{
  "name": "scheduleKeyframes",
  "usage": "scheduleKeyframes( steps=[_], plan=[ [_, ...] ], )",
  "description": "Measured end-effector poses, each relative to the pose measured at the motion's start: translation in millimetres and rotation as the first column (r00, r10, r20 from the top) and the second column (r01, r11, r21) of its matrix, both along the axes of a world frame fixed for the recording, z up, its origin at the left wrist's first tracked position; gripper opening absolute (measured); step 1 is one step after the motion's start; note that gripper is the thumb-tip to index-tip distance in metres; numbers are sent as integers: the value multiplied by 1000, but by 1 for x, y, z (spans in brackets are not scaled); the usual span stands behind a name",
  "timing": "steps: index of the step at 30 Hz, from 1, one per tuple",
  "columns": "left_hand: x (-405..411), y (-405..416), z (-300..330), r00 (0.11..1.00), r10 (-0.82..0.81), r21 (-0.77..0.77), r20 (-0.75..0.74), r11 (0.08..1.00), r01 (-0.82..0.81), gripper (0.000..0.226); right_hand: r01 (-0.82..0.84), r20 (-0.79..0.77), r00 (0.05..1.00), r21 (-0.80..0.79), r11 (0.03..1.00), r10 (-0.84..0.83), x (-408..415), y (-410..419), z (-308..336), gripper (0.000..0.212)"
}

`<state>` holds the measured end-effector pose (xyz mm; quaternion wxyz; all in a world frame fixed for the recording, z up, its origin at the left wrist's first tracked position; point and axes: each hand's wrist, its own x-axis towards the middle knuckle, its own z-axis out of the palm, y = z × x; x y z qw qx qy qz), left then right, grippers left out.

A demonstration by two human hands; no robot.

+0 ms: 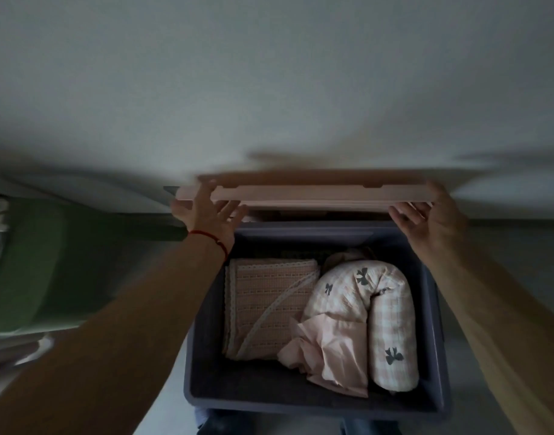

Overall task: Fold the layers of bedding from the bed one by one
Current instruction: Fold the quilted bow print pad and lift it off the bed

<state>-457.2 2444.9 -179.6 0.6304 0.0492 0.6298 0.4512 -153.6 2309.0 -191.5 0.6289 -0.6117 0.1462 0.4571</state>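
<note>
Head view: a pale pink lid is gripped at its ends by the left hand and right hand, above folded bedding packed inside a blue bin below both hands.

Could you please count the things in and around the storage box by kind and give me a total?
Storage box: 1
Lid, held at its two ends by the left hand and the right hand: 1
Folded pink cloth with lace trim: 1
Rolled checked bedding with bow print: 1
Crumpled plain pink cloth: 1
Total: 5
</note>
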Motion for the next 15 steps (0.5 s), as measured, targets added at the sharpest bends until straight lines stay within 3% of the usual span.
scheduleKeyframes(
  steps=[3, 7, 10, 12, 15],
  plan=[
    [-14, -21, 13, 994, 36, 14, -101, 999, -35, 76, 7, 42, 999, -112, 994, -2, 6, -22, 24, 59],
    [-35, -56, 39, 970, 14, -9, -243, 1000, -17, 80, -110, 50, 991, -216, 970, 124, 9, -53, 58, 36],
    [-54, -74, 53, 947, -21, -71, -322, 998, -2, 74, -136, 82, 984, -247, 959, 161, 7, -73, 83, 38],
    [-66, -84, 60, 919, -63, -145, -390, 989, 7, 87, -135, 107, 980, -270, 953, 169, 3, -89, 97, 42],
    [-88, -111, 66, 839, -126, -209, -529, 978, 14, 98, -143, 97, 978, -341, 929, 186, -6, -125, 115, 31]
  ],
)
